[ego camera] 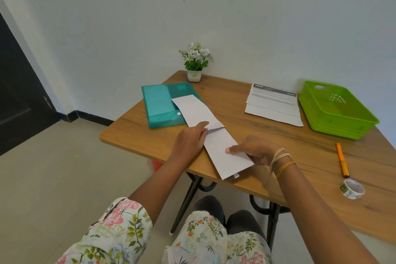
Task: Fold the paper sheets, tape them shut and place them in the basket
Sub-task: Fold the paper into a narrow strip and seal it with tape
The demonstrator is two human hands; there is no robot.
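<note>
Wood tabletop (246, 133) in a corner, white wall behind, tile floor, dark door at left. Far edge: small potted plant (195, 64); teal folder (162, 104) w/ the folded paper strip (211, 135) overlapping its corner. Printed sheets (273, 103) beside empty green basket (336, 109) on the right; pencil (342, 159) and tape roll (351, 188) nearer me. My left grip (190, 139) rests fingers flat on strip's middle; right grip (255, 150) pinches its near half, thumb on top.
</note>
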